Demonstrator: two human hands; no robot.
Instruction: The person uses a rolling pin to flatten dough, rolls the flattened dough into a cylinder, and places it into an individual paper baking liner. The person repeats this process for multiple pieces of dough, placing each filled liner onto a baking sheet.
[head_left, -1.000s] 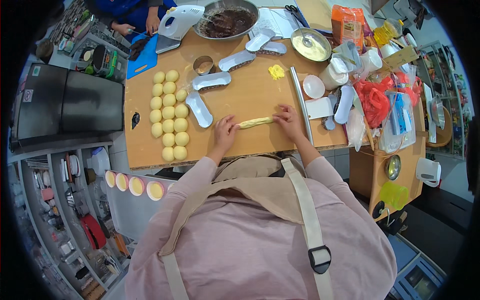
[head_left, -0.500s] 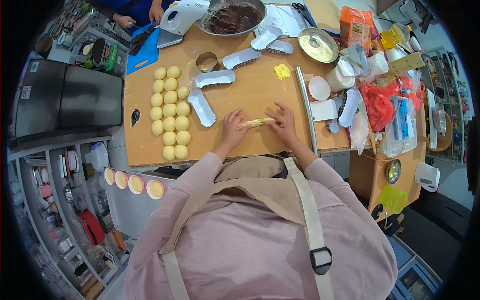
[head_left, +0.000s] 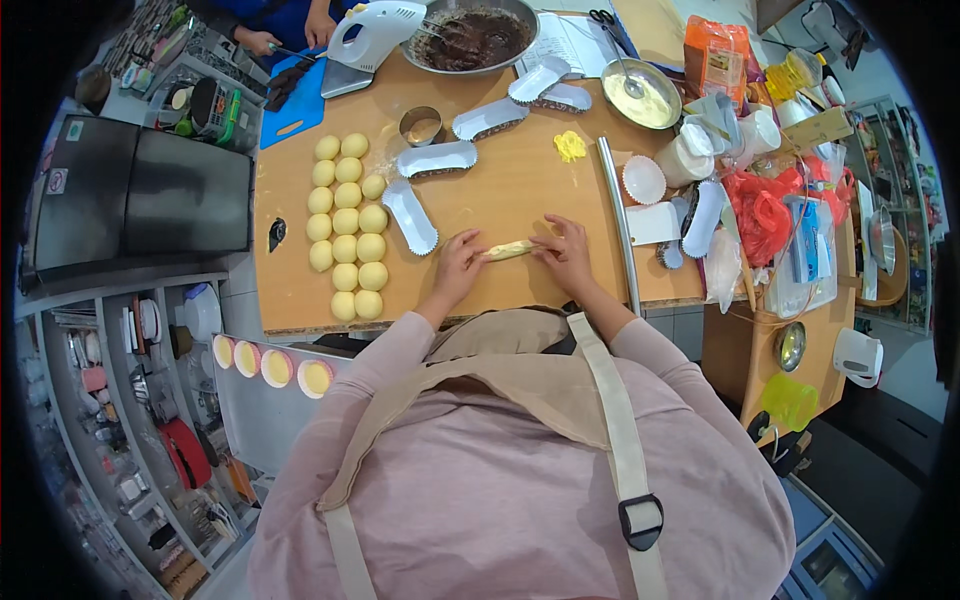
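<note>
A short twisted-looking roll of pale dough (head_left: pixel 509 250) lies across the near middle of the table. At its left end, my left hand (head_left: pixel 459 266) pinches the tip with thumb and fingers. My right hand (head_left: pixel 566 254) grips the opposite end, fingers curved over it. To the left of my left hand sits a white paper loaf liner (head_left: pixel 410 217) with a fluted rim. Beyond that liner, several round dough balls (head_left: pixel 345 222) stand in rows. A small yellow, butter-like lump (head_left: pixel 570 147) rests farther off, beyond my right hand.
A metal rod (head_left: pixel 618 220) lies right of my right hand. Farther back are a metal ring (head_left: pixel 421 127), a pan of dark filling (head_left: pixel 474 42), a hand mixer (head_left: pixel 376 33) and a cream bowl (head_left: pixel 642 97). A co-worker's hand (head_left: pixel 258 40) holds a tool by a blue board (head_left: pixel 293 118).
The dough roll has come down slightly, and my left hand has dropped a little with it. My fingers have closed in more around its ends. The whole view has shifted slightly.
</note>
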